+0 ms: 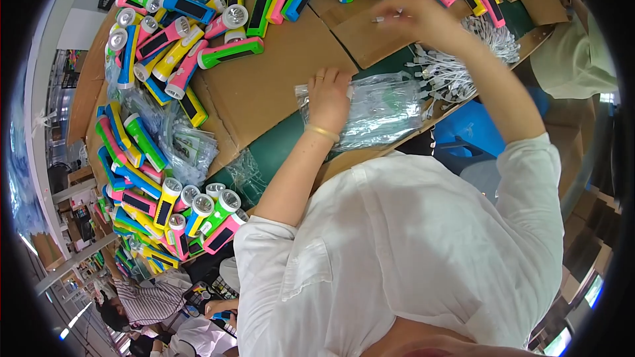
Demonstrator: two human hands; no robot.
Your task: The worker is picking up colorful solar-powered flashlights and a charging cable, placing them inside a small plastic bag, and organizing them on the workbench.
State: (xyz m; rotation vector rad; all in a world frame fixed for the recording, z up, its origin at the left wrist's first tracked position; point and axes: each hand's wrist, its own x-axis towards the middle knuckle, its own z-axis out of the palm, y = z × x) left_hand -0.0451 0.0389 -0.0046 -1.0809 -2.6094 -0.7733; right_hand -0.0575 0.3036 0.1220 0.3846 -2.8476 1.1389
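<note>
A stack of clear plastic bags (389, 109) lies flat near the table's front edge. My left hand (329, 100) is over its left end, fingers curled and closed on the edge of a plastic bag. My right hand (423, 21) is raised above the cardboard, right of the bags and somewhat blurred. Small white ends of a white cable (379, 20) stick out from its closed fingers. Just beneath my right forearm lies a large bundle of white cables (450, 74) with plugs.
Many colourful flashlights (228, 53) are heaped along the far side and the left; another pile (172, 208) is at the lower left. Flat cardboard (258, 96) covers part of the green tabletop (264, 149). Packets (192, 145) lie at the left; a blue chair (476, 125) stands at the right.
</note>
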